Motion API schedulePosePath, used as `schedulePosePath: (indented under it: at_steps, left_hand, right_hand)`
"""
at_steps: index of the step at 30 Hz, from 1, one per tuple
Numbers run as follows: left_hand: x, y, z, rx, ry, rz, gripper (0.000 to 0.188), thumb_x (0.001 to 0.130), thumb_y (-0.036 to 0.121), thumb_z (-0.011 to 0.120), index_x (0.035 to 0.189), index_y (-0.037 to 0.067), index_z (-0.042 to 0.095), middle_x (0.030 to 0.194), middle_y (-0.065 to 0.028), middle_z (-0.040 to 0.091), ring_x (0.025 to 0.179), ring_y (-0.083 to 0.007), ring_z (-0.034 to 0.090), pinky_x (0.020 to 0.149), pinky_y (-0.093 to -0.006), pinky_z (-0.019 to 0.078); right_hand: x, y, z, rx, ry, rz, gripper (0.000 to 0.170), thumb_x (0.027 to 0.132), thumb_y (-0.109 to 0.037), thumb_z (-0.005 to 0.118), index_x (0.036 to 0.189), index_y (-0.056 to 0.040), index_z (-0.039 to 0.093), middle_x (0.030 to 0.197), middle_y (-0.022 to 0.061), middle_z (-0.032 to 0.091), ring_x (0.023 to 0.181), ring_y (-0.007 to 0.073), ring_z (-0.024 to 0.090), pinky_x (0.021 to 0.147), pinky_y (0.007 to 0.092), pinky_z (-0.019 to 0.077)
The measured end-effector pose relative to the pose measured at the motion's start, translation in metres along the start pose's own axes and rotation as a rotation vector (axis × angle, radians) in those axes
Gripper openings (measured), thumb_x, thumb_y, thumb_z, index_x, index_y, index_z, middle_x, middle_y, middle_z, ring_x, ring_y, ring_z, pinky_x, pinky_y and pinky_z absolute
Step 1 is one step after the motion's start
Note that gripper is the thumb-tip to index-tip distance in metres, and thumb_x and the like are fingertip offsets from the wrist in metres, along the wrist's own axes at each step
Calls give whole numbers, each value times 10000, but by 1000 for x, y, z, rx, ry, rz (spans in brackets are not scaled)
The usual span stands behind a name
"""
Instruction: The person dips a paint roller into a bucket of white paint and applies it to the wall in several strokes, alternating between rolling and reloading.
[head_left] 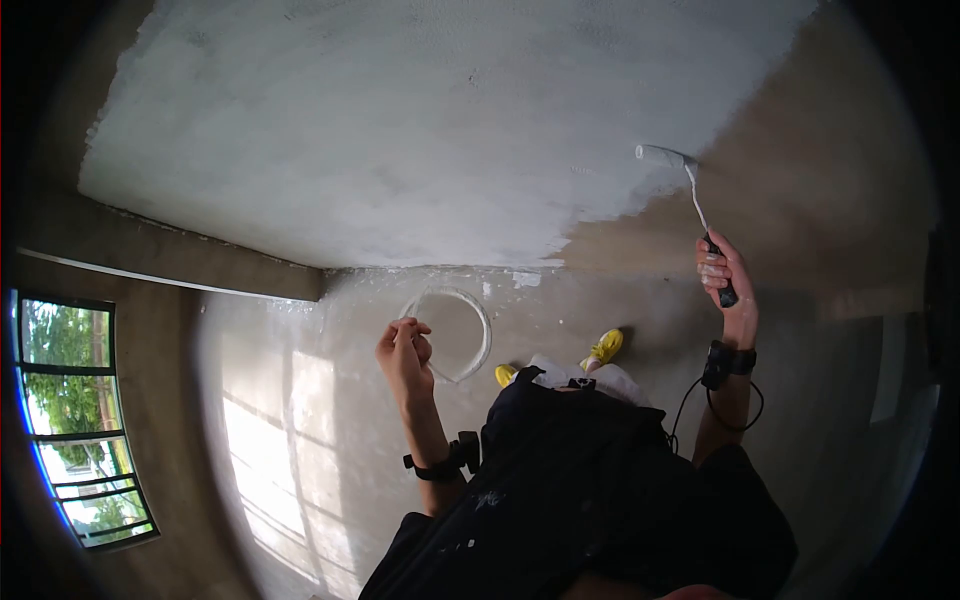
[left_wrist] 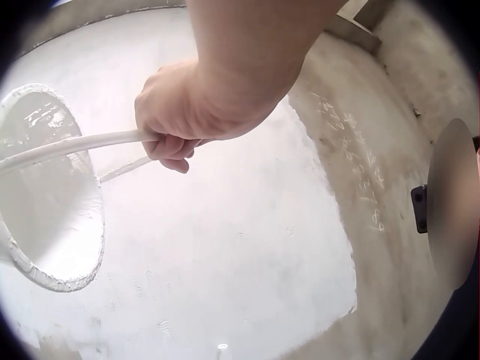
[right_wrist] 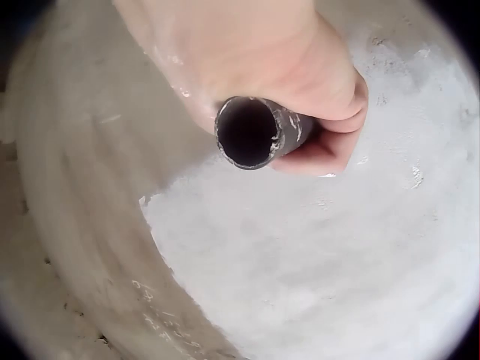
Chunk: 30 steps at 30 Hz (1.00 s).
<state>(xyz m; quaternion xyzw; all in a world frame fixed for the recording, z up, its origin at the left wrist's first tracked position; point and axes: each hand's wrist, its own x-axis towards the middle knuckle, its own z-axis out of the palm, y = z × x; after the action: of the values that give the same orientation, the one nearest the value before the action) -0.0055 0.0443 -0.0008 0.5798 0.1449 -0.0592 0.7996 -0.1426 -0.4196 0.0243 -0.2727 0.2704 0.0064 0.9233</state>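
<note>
My left hand (head_left: 405,358) grips the white, paint-coated handle (left_wrist: 82,142) of a bucket (left_wrist: 94,247). The bucket hangs tilted in the left wrist view, with wet white paint on its inside. My right hand (head_left: 728,268) holds a paint roller by its black grip (right_wrist: 291,129), whose hollow end faces the right wrist camera. At the far end of the bent frame, the small white roller head (head_left: 663,156) is at the wall, near the border between white paint (head_left: 400,130) and bare grey-brown plaster (head_left: 830,160). White specks mark the right fingers.
The concrete floor (head_left: 430,400) carries paint spatters along the wall's foot. A ledge (head_left: 170,245) juts out at the left, near a barred window (head_left: 80,420). Yellow shoes (head_left: 606,346) stand below the body. A cable (head_left: 757,410) loops from the right wrist strap.
</note>
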Motion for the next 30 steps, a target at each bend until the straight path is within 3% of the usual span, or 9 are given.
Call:
schedulePosePath:
  at_steps: [5,7,9,11,15,18,21,25,30]
  left_hand:
    - [4,2,20,-4,-30,-14,67,846,-14,510,826,-12,573,696,-126,609,421,-34,318,383,-199,201]
    - [4,-1,21,-9,-45,-14,70,848,-11,507,827,-11,573,695,-128,611,419,-35,318,383,-200,202]
    - [1,-5,22,2,-62,-17,79,851,-11,501,833,-10,578,695,-132,614,417,-34,321,381,-201,203]
    - [-2,-9,20,3,-69,-17,82,854,-8,500,834,-11,579,693,-133,614,416,-33,322,380,-201,203]
    - [-3,-13,17,6,-53,-27,85,863,6,505,832,-13,582,699,-135,614,416,-30,324,377,-199,204]
    - [-6,-11,15,13,-51,-38,82,861,6,510,825,-12,582,703,-130,610,417,-29,324,376,-198,203]
    - [-6,-16,6,5,-20,-39,75,851,-5,512,824,-10,581,700,-125,604,418,-28,325,375,-199,202]
    - [-10,-14,1,-18,-25,-17,72,846,-11,514,818,-8,580,694,-120,599,419,-28,328,376,-197,203]
    - [-17,-8,-1,-36,18,-18,71,850,-6,518,812,-10,578,695,-125,603,418,-28,329,375,-197,200]
  right_hand:
    - [-21,8,12,-221,25,-100,289,980,-321,487,801,-95,457,545,-84,333,382,-3,278,339,167,254]
    - [-29,18,20,-498,179,-295,280,986,-315,485,796,-111,455,541,-90,335,373,-14,285,323,170,261]
    - [-30,25,7,-603,170,-332,290,982,-294,494,795,-77,449,533,-29,371,392,48,361,350,255,298]
    - [-24,36,-4,-1602,541,-890,267,967,-256,501,824,-36,450,553,102,445,414,219,436,415,340,360]
    - [-24,35,-4,-1966,703,-1030,176,919,-172,577,932,-27,478,656,167,538,650,328,604,543,399,467]
    - [-22,14,-7,-2176,584,-1264,195,873,-129,628,973,-44,483,747,146,572,708,297,635,563,390,507]
    - [-9,-6,-17,-2281,663,-1362,227,841,-94,652,979,-43,480,818,124,586,704,272,639,567,366,528]
    - [6,-36,-37,-2372,755,-1330,245,825,-68,664,979,-27,479,806,123,587,705,267,642,568,361,532]
    - [4,-49,-37,-2328,517,-1495,204,843,-95,649,964,-27,499,802,121,601,681,271,638,563,366,526]
